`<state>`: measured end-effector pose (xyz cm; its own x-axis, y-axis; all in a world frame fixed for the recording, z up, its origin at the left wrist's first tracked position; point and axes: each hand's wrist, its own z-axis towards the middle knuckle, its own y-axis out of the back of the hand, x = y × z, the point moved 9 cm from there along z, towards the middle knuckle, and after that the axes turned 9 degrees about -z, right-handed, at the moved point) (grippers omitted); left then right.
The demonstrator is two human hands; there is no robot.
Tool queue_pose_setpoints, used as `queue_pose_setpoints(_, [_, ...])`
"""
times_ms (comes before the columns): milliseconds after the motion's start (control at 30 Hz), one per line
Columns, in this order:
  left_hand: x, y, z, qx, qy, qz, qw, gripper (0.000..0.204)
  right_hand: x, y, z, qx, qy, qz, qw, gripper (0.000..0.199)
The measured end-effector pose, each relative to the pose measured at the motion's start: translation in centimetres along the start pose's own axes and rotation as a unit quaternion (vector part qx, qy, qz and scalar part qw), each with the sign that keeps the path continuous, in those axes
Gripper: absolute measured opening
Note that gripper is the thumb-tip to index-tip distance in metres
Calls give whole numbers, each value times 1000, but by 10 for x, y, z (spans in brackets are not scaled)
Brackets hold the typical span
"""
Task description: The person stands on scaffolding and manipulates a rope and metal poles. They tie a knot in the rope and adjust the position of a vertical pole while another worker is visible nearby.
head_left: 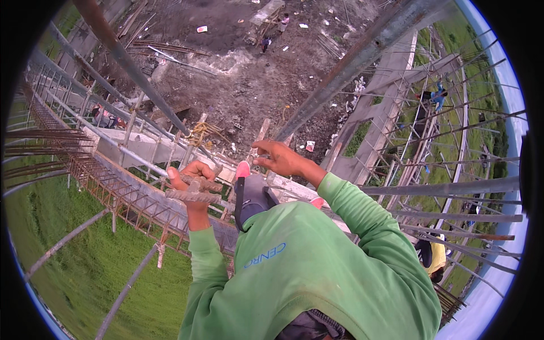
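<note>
Fingers of the left hand [195,169] curl at the far side of two thick ridged bars [192,196], thumb near their left ends; whether that grip is closed on the steel, I can't tell. The bars lie right at the palm, long axes running roughly left to right, and what carries them is hidden. Over to the right hand [283,157], farther from the bars, fingers bent near a wooden post [262,130], its hold unclear too. Between the hands, a pink shoe [242,169]; closer in, the green shirt [340,243], blue lettering [264,255] upside-down across it.
</note>
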<state>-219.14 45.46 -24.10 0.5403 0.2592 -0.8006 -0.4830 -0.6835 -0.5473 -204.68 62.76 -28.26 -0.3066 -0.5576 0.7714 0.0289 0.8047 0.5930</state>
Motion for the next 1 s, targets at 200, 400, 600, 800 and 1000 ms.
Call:
queue_pose_setpoints(200, [-23,-117,-4,91,81,68,990,95,49,-18,15,-94,175,143,970,77])
queue_pose_setpoints(400, [-65,-220,-18,202,-61,155,965,76,64,-10,4,-135,163,273,938,39])
queue_pose_setpoints(600, [-72,-295,-27,278,-49,62,957,50,63,75,-81,-294,39,244,923,21])
queue_pose_setpoints(800, [-121,-363,-126,517,-311,6,798,54,70,152,-203,-448,-5,244,860,32])
queue_pose_setpoints(1000, [-87,-416,-244,732,-8,-244,637,54,88,191,-346,-598,55,328,729,26])
